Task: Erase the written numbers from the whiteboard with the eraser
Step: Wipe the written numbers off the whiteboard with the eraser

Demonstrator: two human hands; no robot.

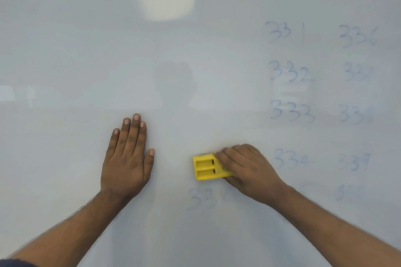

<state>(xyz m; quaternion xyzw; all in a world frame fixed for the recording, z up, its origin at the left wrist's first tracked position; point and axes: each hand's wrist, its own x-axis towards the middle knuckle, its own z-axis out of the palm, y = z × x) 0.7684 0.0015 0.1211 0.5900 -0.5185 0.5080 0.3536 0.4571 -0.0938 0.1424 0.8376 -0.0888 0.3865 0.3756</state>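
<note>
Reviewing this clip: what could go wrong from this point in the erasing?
The right hand grips the yellow eraser only at one end, so pressure may be uneven and leave smears. The faint number below the eraser could be missed. The left hand, flat on the whiteboard, may leave smudges.

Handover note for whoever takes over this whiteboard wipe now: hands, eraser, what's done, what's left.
Left hand: open, flat on the whiteboard, holds nothing.
Right hand: grips the yellow eraser, pressed to the board.
Done: the board's left part shows no writing.
Left: faint blue numbers in two columns at right, some already smeared, plus a partial number just below the eraser.
</note>
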